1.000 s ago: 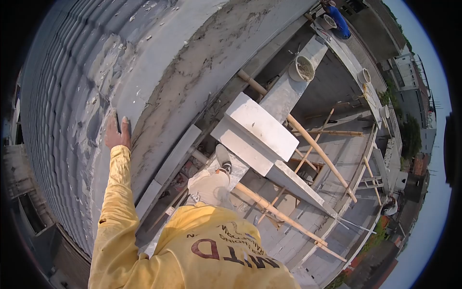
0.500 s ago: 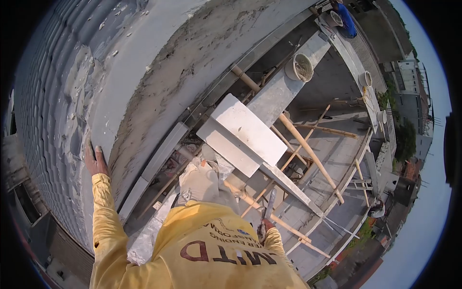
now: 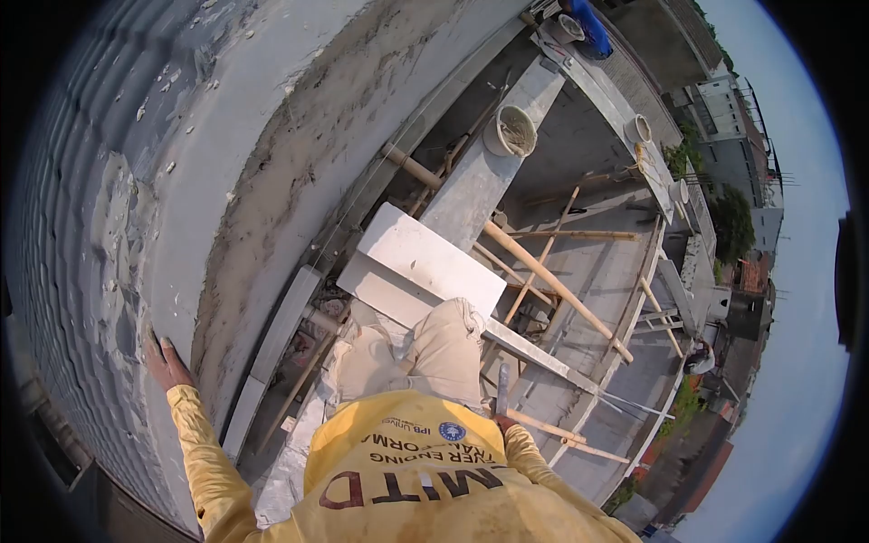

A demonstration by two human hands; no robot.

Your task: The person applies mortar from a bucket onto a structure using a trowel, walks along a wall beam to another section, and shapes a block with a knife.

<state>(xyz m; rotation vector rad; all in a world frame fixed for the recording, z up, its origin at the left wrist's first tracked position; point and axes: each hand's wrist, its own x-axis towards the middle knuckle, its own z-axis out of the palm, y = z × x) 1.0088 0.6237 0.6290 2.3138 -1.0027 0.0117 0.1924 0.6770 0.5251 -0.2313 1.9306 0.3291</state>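
My left hand (image 3: 166,364) lies flat with its fingers apart on the grey plastered ledge (image 3: 172,271) beside the roof tiles (image 3: 63,244). Low at my right side, my right hand (image 3: 504,422) is closed around a long, narrow grey tool (image 3: 502,387), perhaps a trowel seen edge-on; my sleeve and body hide part of the grip. In front of my knees, two pale flat blocks or boards (image 3: 434,256) lie overlapping across the scaffold. A bucket (image 3: 510,132) with grey mix in it stands on the plank (image 3: 489,181) beyond them.
Bamboo poles (image 3: 561,290) cross over a drop to a lower floor (image 3: 597,362). More buckets (image 3: 638,129) stand along the far wall. A person in blue (image 3: 588,29) is at the top, and another person (image 3: 700,357) is at the right edge of the structure.
The view has shifted, so the blocks and bucket appear further left. Both my knees now show near the blocks. My left hand still rests on the ledge, and my right still grips the tool.
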